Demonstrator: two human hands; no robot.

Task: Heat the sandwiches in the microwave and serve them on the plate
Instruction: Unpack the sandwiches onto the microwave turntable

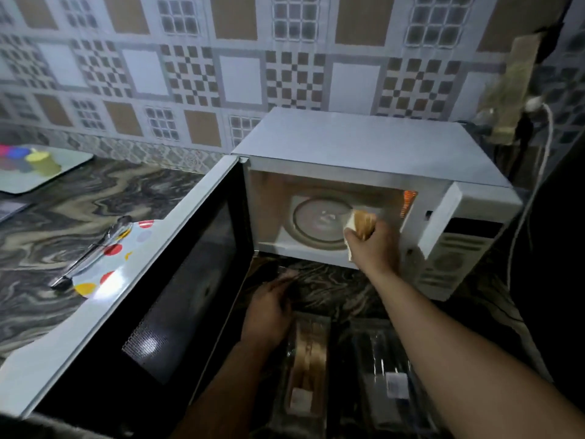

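1 sandwich [361, 224], gripped in the right hand [375, 245], enters the microwave [364, 147]; left hand [269, 312] blurred, fingers unclear; next, release onto the turntable [316, 221].

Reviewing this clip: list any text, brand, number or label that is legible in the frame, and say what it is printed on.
No text in this frame is legible.
Microwave control panel: markings are there, too blurred to read.
Front sandwich pack: a white sticker, too small and dark to read.
Right pack: a label with a bluish mark, unreadable.
Dotted plate: coloured spots only, no lettering.
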